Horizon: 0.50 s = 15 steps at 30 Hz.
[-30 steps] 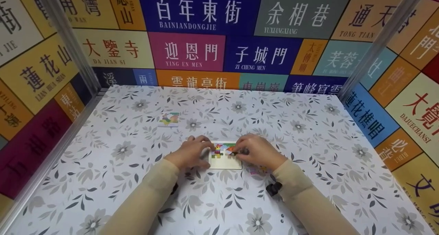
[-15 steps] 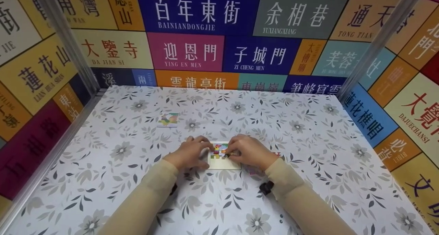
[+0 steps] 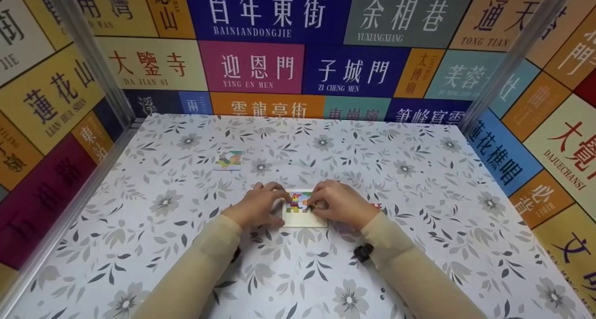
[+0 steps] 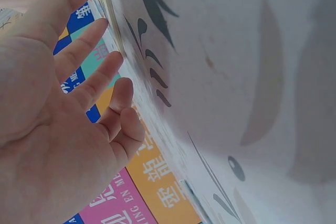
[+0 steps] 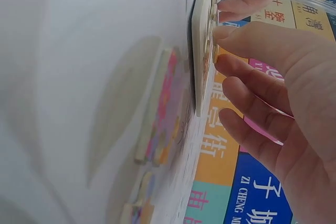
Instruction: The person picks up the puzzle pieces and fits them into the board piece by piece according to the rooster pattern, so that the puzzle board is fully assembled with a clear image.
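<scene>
A small white puzzle board [image 3: 305, 221] lies on the table, its upper part filled with colourful pieces that show a bird-like figure [image 3: 294, 201]. My left hand [image 3: 260, 206] is at the board's left edge, thumb low and fingers higher. In the left wrist view the fingers of this left hand [image 4: 79, 93] are spread, with some tips against the board's edge. My right hand [image 3: 343, 205] is over the board's right side. Thumb and forefinger of the right hand [image 5: 273, 77] pinch a puzzle piece [image 5: 215, 52] at the board's face; the fingers mostly hide it.
Loose puzzle pieces [image 5: 157, 111] lie on the table beside the board, under the right hand; a reddish bit [image 3: 375, 207] shows past that hand. Farther back on the left lies a square picture card [image 3: 228, 160]. Sign-covered walls [image 3: 260, 67] enclose the flowered table [image 3: 298, 272].
My right hand has moved left and in over the board with the piece, then shifted only slightly. The left hand has stayed at the board's left edge.
</scene>
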Tool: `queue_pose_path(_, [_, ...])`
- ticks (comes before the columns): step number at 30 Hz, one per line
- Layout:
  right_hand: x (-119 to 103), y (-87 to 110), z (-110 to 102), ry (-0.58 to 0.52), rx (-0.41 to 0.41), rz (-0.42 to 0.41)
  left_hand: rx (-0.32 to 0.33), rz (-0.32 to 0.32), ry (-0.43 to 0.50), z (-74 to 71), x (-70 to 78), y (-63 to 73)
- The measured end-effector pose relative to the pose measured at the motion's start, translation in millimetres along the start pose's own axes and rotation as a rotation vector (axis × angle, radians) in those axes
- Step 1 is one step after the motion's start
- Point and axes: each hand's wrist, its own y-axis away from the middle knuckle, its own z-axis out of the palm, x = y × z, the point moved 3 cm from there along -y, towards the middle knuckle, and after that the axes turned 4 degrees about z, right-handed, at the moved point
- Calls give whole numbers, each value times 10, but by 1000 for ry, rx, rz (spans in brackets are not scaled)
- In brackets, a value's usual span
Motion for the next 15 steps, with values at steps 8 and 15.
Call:
queue_pose_path(8, [32, 45, -31, -36, -11, 18, -13, -20, 18, 2, -4, -3])
queue_pose_path(15, [71, 89, -50, -58, -22, 75, -28, -36, 25, 8, -14, -12])
